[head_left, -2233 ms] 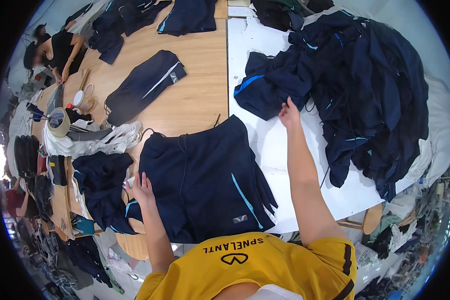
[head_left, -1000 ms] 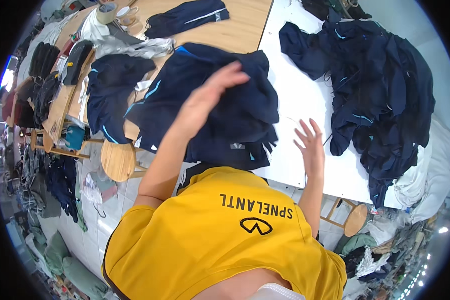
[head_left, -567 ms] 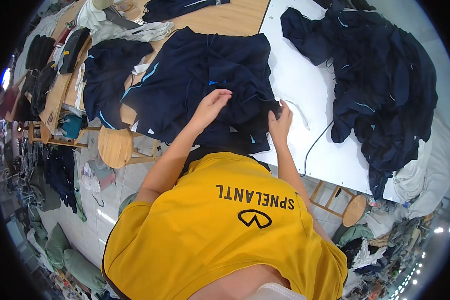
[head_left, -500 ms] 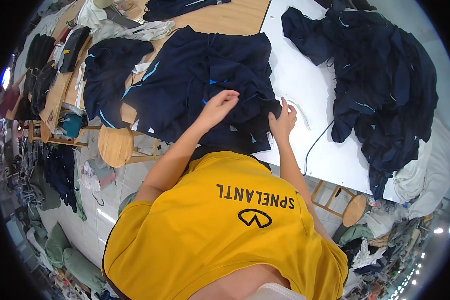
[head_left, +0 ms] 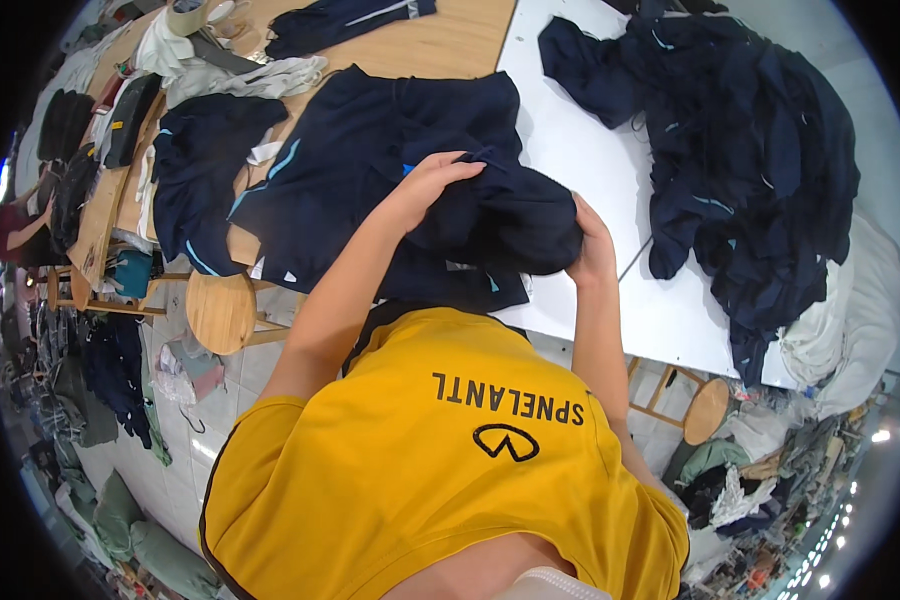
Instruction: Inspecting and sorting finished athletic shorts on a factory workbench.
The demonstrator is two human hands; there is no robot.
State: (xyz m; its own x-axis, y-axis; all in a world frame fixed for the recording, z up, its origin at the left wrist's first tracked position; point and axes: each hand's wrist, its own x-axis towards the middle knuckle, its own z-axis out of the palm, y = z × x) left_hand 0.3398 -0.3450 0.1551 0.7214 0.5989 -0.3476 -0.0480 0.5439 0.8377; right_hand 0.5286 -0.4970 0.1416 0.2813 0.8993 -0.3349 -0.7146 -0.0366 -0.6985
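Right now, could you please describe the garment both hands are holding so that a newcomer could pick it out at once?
Start at the white table top that adjoins the wooden table. At its near edge, the left hand and right hand grip a bunched navy garment. Unlike the flat navy shorts with light-blue stripes beneath it and the loose navy pile further right, it is crumpled between both hands.

Small white garment labels (head_left: pixel 273 272) lie at the near hem of the spread navy shorts, left of and below the left hand's fingers (head_left: pixel 457 168). No packages, signs or screens are visible.
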